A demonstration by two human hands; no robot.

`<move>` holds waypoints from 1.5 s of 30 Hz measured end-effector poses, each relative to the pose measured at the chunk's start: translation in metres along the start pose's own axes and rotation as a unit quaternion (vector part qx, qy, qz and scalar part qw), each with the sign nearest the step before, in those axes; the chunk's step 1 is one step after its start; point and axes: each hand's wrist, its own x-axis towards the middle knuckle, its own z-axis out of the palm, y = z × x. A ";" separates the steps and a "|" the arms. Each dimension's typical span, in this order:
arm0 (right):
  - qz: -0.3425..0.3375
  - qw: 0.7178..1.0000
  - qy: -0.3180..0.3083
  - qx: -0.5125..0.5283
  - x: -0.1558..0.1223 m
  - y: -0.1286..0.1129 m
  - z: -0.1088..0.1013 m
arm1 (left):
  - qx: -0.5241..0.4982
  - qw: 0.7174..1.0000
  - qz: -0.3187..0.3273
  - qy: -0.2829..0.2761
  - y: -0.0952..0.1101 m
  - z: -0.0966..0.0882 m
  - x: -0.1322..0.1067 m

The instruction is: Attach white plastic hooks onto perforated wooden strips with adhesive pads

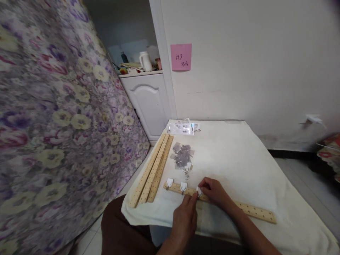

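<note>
1. We see a small white hook (199,191) sitting on a pale wooden strip (255,211) full of holes, near the middle of the table's near edge.
2. The right hand (215,193) pinches the hook with its fingertips closed on it.
3. The left hand (186,216) comes up from the near side, its fingertips touching the same hook. We cannot tell whether it grips.
4. The two hands meet at the hook, close together.
5. The strip lies crosswise, running left to right. Two other hooks (183,186) are fixed on its left end.
6. A white cloth (239,156) covers the table.
7. Just beyond the strip lies a pile of small clear bags (182,156), and farther back a flat packet (182,128).
8. Three more strips (154,168) lie side by side along the left edge.
9. A pink note (181,56) sticks to the far wall.
10. Flowered fabric (53,117) fills the left.
</note>
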 end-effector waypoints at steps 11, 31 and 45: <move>0.034 0.998 -0.034 0.031 -0.001 0.001 -0.002 | 0.015 1.000 0.002 -0.009 -0.002 0.001 0.000; 0.032 0.999 -0.034 -0.003 -0.001 -0.002 -0.001 | 0.026 1.000 -0.007 -0.007 -0.003 0.002 0.001; 0.002 0.998 -0.001 0.060 -0.004 -0.003 -0.009 | -0.071 0.996 0.032 0.040 0.004 -0.011 -0.002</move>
